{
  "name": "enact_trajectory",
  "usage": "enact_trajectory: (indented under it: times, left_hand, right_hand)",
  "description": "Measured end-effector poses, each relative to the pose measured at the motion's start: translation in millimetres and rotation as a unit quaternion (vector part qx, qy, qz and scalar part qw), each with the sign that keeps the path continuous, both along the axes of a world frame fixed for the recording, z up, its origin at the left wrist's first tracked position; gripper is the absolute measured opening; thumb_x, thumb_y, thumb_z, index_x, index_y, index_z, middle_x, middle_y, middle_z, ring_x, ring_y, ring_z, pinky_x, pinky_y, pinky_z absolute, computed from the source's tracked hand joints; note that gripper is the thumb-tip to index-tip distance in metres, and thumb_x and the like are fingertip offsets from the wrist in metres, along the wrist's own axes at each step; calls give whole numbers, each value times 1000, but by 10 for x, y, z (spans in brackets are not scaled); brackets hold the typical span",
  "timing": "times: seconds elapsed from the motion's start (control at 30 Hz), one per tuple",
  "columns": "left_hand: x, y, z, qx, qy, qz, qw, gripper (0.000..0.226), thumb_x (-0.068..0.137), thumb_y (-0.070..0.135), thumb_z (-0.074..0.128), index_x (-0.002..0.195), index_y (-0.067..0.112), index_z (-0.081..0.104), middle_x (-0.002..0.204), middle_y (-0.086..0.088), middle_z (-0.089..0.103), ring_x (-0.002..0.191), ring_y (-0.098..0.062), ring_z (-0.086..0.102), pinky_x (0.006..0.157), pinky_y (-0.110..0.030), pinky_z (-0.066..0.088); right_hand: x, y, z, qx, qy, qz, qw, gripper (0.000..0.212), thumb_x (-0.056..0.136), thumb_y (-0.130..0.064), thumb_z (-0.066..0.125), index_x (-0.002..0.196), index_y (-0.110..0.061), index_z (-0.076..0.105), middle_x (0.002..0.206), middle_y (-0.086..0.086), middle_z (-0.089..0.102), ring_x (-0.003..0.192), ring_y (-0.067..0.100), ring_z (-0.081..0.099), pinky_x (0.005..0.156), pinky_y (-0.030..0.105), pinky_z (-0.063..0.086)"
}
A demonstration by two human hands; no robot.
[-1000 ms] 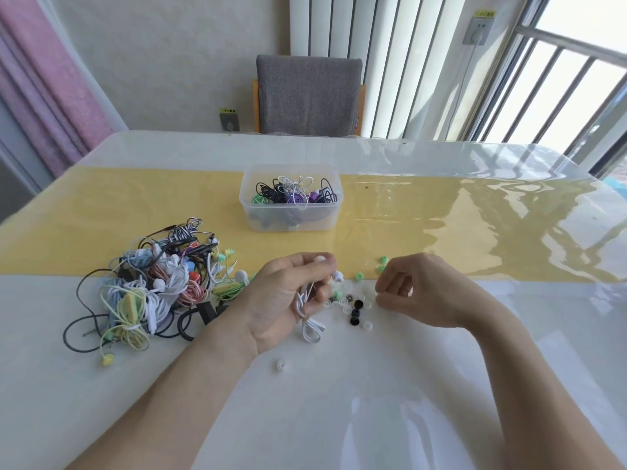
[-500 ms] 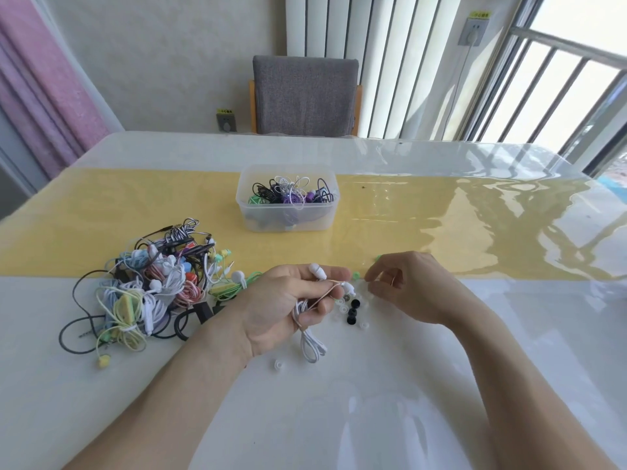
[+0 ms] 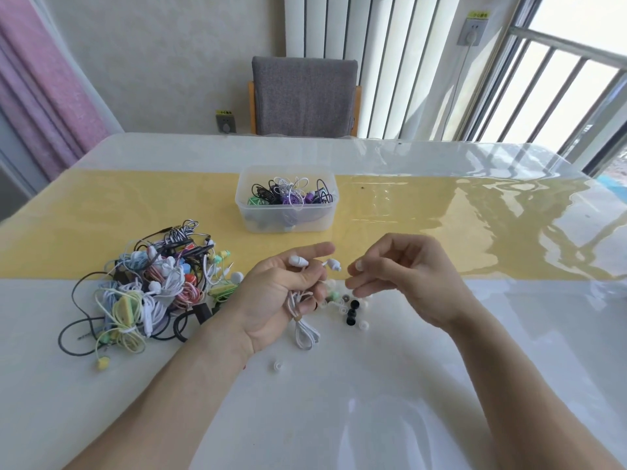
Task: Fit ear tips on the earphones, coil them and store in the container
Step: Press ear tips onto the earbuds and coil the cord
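Note:
My left hand (image 3: 278,296) grips a white earphone set (image 3: 305,334). One bud (image 3: 298,260) lies across its fingers, the other bud (image 3: 334,264) sticks out to the right, and the tied cable loop hangs below the palm. My right hand (image 3: 407,276) hovers just right of that bud, thumb and forefinger pinched on what looks like a small pale ear tip (image 3: 358,265). Loose ear tips (image 3: 351,315) in black, white and green lie on the table under both hands. The clear container (image 3: 286,220) with coiled earphones stands behind them.
A tangled pile of earphones (image 3: 152,290) in several colours lies left of my left hand. One stray white ear tip (image 3: 277,365) sits nearer me. A grey chair (image 3: 303,96) stands beyond the table's far edge.
My right hand rose from the loose ear tips and moved left toward the bud. My left hand opened out a little, so both white buds now show.

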State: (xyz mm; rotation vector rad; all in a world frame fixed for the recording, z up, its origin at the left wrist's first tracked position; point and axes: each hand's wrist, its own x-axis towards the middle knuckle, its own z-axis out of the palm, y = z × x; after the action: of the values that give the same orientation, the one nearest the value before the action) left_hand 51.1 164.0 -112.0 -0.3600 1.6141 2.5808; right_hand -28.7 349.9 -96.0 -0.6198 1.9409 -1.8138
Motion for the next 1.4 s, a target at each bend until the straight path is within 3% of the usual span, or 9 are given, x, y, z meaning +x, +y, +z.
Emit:
enact_trajectory:
  times: [0.17, 0.3, 0.43, 0.57, 0.7, 0.97, 1.1, 1.27, 1.4]
  left_hand:
    - [2, 14, -5, 23, 15, -11, 1000, 26, 84, 3, 56, 107, -4, 66, 75, -8, 57, 61, -16, 55, 52, -22, 40]
    - [3, 16, 2, -1, 28, -15, 1000, 26, 84, 6, 58, 109, -2, 62, 75, -10, 62, 60, -17, 58, 56, -23, 46]
    - [16, 20, 18, -16, 44, 9, 999, 28, 76, 13, 68, 100, 1, 62, 75, -13, 64, 62, -17, 60, 54, -23, 47]
    - [10, 33, -18, -69, 62, 42, 995, 26, 73, 16, 72, 95, 4, 63, 78, -17, 65, 61, -20, 60, 51, -24, 46]
    - [17, 45, -34, -100, 77, 49, 991, 23, 74, 15, 74, 92, 5, 64, 73, -19, 61, 60, -24, 50, 49, -24, 40]
    - [16, 32, -53, -112, 94, 55, 988, 22, 79, 11, 73, 95, 1, 64, 73, -16, 60, 57, -20, 51, 49, -27, 33]
    - [21, 45, -62, -127, 112, 47, 985, 14, 82, 7, 71, 92, 2, 64, 72, -15, 60, 57, -21, 52, 49, -26, 34]
    - [22, 34, -82, -157, 120, 41, 980, 13, 83, 7, 75, 92, 5, 65, 72, -14, 60, 60, -22, 53, 49, -22, 37]
    - [18, 33, -99, -155, 109, 54, 980, 19, 76, 18, 75, 91, 8, 66, 73, -16, 61, 60, -22, 53, 49, -20, 39]
  right_hand:
    - [83, -90, -53, -8, -19, 51, 999, 7, 86, 7, 69, 85, 4, 63, 74, 15, 70, 69, 34, 73, 67, 42, 62]
    - [105, -131, -101, -43, -8, 63, 997, 16, 83, -12, 71, 87, 3, 69, 75, 17, 73, 70, 29, 72, 67, 36, 59]
    - [86, -145, -150, -42, -5, 76, 996, 24, 92, -19, 61, 94, 5, 66, 80, 15, 71, 74, 25, 70, 71, 31, 56]
    - [70, -170, -177, -58, -27, 79, 995, 22, 96, -23, 53, 91, -5, 64, 82, 6, 65, 71, 22, 62, 68, 31, 52]
    - [68, -182, -163, -88, -52, 63, 993, 23, 96, -23, 53, 91, -4, 64, 79, 8, 64, 66, 21, 59, 65, 31, 52]
    - [69, -123, -84, -89, -108, 42, 989, 21, 79, -15, 68, 95, -1, 72, 75, 16, 74, 66, 21, 72, 67, 26, 58]
    - [66, -138, -96, -92, -139, 20, 986, 26, 79, -16, 67, 98, 1, 68, 77, 16, 74, 64, 22, 72, 63, 27, 59]
    - [65, -145, -116, -77, -106, 22, 991, 21, 80, -22, 68, 85, -2, 73, 74, 14, 71, 64, 21, 70, 63, 29, 58]
    - [72, -158, -138, -79, -99, 31, 991, 19, 82, -20, 67, 87, -4, 75, 77, 16, 73, 66, 23, 70, 65, 28, 57]
